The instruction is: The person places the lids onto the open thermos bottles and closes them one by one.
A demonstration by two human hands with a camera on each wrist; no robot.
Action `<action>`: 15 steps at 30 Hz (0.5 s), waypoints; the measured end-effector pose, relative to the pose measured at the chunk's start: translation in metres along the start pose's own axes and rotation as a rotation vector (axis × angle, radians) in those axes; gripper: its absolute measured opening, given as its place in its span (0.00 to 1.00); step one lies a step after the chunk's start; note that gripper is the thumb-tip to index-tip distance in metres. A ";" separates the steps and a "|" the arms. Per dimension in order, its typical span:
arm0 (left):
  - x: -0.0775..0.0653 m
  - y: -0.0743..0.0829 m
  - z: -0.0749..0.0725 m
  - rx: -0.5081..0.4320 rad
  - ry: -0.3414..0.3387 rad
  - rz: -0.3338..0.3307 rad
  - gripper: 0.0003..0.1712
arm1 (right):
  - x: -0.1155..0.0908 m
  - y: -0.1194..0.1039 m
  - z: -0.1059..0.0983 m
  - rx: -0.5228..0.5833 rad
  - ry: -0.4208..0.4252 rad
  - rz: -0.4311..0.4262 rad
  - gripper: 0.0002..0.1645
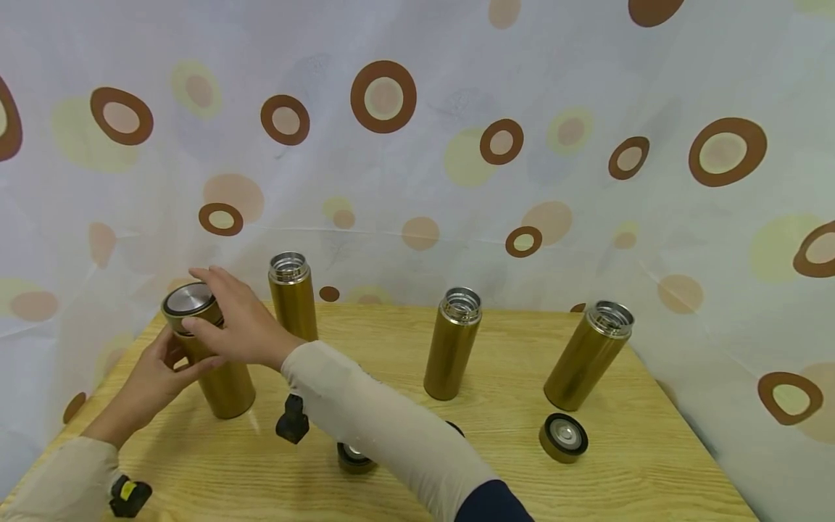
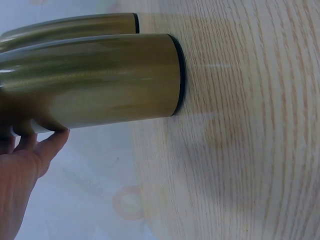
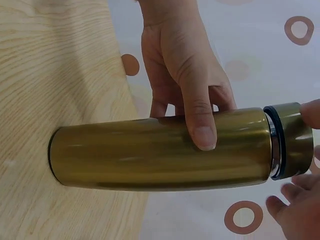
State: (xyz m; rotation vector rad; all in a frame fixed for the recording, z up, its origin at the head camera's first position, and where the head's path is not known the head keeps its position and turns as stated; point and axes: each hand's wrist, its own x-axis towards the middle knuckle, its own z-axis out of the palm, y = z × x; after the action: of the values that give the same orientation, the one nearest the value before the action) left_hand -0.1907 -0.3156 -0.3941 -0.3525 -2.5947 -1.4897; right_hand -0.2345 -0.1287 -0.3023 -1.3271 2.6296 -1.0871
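Observation:
At the table's left stands a gold thermos bottle, upright, its base on the wood in the right wrist view. My left hand holds its body, thumb on one side and fingers round the other. My right hand grips the lid at the bottle's top, with thumb and fingers on opposite sides. This lid has a brushed steel disc on top and a black ring below. A strip of shiny steel neck shows between lid and body. Right behind is a lidless gold bottle.
Two more lidless gold bottles stand at the middle and the right of the wooden table. One lid lies upturned near the right bottle. Another lid lies partly behind my right sleeve. A patterned curtain hangs behind.

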 end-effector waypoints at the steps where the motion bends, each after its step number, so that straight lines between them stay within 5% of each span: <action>1: 0.000 0.000 0.000 0.000 -0.001 -0.001 0.47 | 0.001 0.001 0.000 -0.008 -0.019 -0.008 0.37; 6: 0.000 0.000 0.000 -0.015 -0.006 0.000 0.47 | 0.001 0.000 0.000 -0.090 -0.045 -0.015 0.34; 15: 0.002 -0.001 0.000 -0.001 0.008 0.007 0.47 | -0.001 -0.004 0.002 -0.181 0.061 0.037 0.34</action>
State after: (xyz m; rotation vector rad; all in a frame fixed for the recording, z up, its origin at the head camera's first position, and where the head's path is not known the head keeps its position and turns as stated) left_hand -0.1924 -0.3159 -0.3944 -0.3543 -2.5836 -1.4874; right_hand -0.2302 -0.1312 -0.3019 -1.2873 2.8449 -0.9189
